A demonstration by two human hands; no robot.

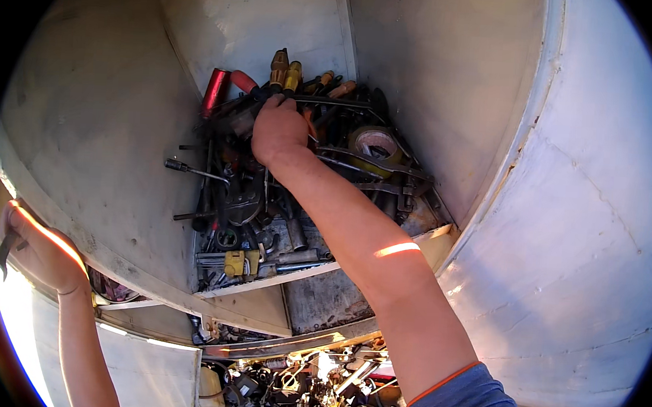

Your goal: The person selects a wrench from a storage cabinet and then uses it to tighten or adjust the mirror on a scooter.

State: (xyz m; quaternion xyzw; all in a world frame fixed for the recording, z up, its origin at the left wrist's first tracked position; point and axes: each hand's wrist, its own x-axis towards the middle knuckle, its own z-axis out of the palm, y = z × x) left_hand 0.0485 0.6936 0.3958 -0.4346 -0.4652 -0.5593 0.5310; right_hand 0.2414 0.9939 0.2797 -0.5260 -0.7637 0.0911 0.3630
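Observation:
At the far left my left hand is closed round a dark open-end wrench, whose jaw points down past the fingers. My right hand reaches into a heap of tools on a metal shelf. Its fingers are curled down among the tools, just below screwdrivers with yellow handles; what the fingertips grip is hidden. Left of them lie a red handle and a red cylinder. A roll of tape sits right of my right wrist.
Pale metal walls enclose the shelf, with a curved rim on both sides. A socket-type handle sticks out at the heap's left. A yellow padlock-like piece lies near the front edge. Below, a pile of mixed metal parts fills a lower space.

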